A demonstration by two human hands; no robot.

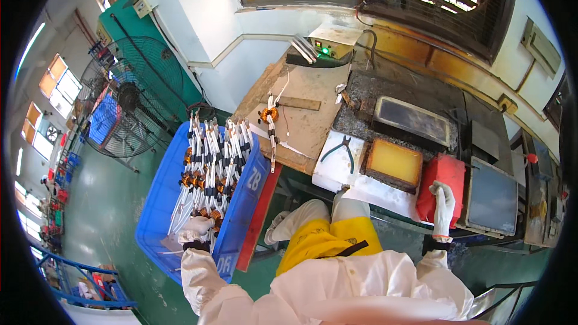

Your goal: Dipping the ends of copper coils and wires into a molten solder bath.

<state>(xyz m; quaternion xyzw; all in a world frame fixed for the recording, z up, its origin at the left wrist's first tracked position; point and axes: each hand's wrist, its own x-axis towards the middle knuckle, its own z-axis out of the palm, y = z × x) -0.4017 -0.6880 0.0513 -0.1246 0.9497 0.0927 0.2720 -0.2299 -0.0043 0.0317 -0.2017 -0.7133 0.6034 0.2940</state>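
My left hand point(196, 229), in a white glove, is down inside a blue plastic bin point(248, 201), at the near end of a heap of wire-wound coils point(198, 179) with white sleeved leads. Its fingers look closed beside the nearest coils; what they hold is hidden. On the right, my gloved right hand point(444, 203) is over a red box-like object point(428, 195), fingers curled; whether anything is in them I cannot make out. Between them, a pair of pliers point(341, 153) lies on the white bench surface, next to a square tray of yellowish material point(394, 164).
One coil point(269, 114) with leads lies on brown board beside a wooden strip point(292, 103). Behind are a dark rectangular pot point(412, 121) and a control box with a green light point(331, 51). A grey-topped tray point(492, 195) is far right; a large fan point(127, 96) stands left.
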